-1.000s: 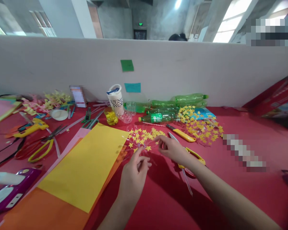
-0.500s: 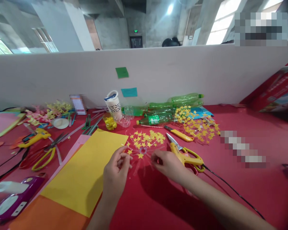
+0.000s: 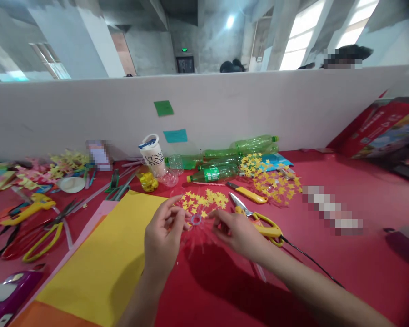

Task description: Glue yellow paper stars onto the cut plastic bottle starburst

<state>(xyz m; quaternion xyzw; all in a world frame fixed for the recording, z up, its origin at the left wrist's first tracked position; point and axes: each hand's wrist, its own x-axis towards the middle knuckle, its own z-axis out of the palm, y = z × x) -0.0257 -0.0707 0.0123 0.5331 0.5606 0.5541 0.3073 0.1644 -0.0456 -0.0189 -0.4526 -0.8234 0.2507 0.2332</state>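
Between my hands is a clear plastic piece (image 3: 196, 220) with a ring at its middle and thin strips spreading outward. Yellow paper stars (image 3: 207, 198) cover its far side. My left hand (image 3: 167, 227) is at its left edge, with thumb and fingers curled together; what they pinch is too small to make out. On the right side, my right hand (image 3: 233, 229) has its thumb and index finger brought together over the strips, and anything between them is hidden. A yellow glue gun (image 3: 267, 230) and yellow-handled scissors (image 3: 247, 207) lie just beyond my right hand.
Yellow paper (image 3: 105, 250) lies at the left. Behind are green bottles (image 3: 225, 170), a white cup (image 3: 153, 156) and a yellow cutter (image 3: 250, 194). More stars (image 3: 276, 184) stand at the back right. Other scissors (image 3: 46, 240) and a purple tool (image 3: 12, 295) are far left.
The view has shifted to the right, so most things appear farther left. The plastic piece sits slightly higher in relation to my hands, and my left fingers have closed in nearer its ring.
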